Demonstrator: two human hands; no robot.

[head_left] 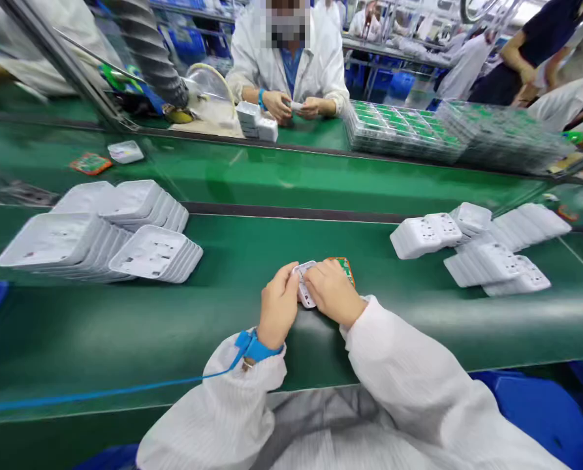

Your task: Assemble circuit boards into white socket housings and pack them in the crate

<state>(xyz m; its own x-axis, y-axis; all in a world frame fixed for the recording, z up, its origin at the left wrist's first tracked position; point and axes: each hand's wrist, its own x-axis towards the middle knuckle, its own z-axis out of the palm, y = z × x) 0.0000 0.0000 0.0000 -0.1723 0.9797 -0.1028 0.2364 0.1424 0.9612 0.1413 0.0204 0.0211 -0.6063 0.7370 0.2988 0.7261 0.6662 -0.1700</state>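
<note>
My left hand (278,301) holds the white casing (305,297) at left, likely steadying it under my right hand (334,291), whose grip I can't tell.

The white rounded plastic shell (307,298) is located midway between the front and rear edges of the flat green tabletop (418,307), with the left hand (277,303) at its left side and the right hand (334,287) over its right side. The green circuit board with orange rim (345,267) is just behind the right hand. Stacked white square plastic shells (149,251) lie left, toward the rear edge; stacked white plastic socket plates (477,264) lie right. Beyond that edge, stacked clear plastic trays (399,127) stand right of a co-worker (252,55).
</note>
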